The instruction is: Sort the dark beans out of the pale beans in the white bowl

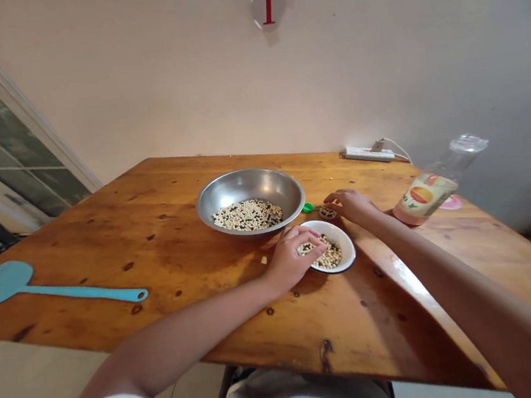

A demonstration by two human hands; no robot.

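My left hand [293, 258] is cupped over the mixed beans [328, 257] in a white enamel dish [342, 233], its grip unclear; my loosely curled right hand [349, 207] rests beside a small brown heap [328, 213], empty or not I can't tell.

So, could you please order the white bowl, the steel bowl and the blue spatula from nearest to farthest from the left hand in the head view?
1. White bowl: under the left hand.
2. Steel bowl: beyond it.
3. Blue spatula: far left on the table.
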